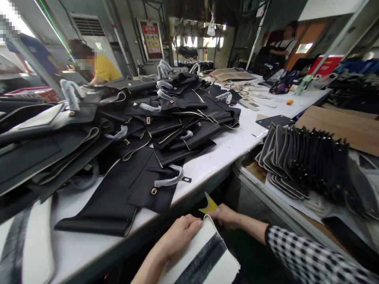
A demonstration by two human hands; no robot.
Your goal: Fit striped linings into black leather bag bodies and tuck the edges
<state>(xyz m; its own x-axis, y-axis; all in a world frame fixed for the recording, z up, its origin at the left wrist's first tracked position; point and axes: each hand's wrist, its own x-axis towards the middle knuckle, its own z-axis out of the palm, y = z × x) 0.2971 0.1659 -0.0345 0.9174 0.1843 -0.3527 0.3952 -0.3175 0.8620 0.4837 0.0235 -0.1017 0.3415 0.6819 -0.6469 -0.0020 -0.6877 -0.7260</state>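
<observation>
My left hand [184, 232] is closed on the upper left edge of a white panel [219, 256] with a dark stripe across it. The panel is held tilted in front of the table edge, its lower part out of frame. In my right hand [227, 217], just beyond the panel's top corner, is a flat yellow piece [211, 205] with a V-shaped notch; its exact kind is unclear. Closest to my hands on the table is a black leather bag panel [156, 185] with a plastic-wrapped handle [170, 179] and a gold-coloured clasp [154, 191].
Black leather bag pieces [177, 106] are heaped on the white table [207, 169]. Another striped white panel [38, 240] lies at the lower left. To the right, a cart [251, 183] bears a row of dark flaps [310, 157]. Co-workers, one in a yellow shirt [106, 69], are beyond.
</observation>
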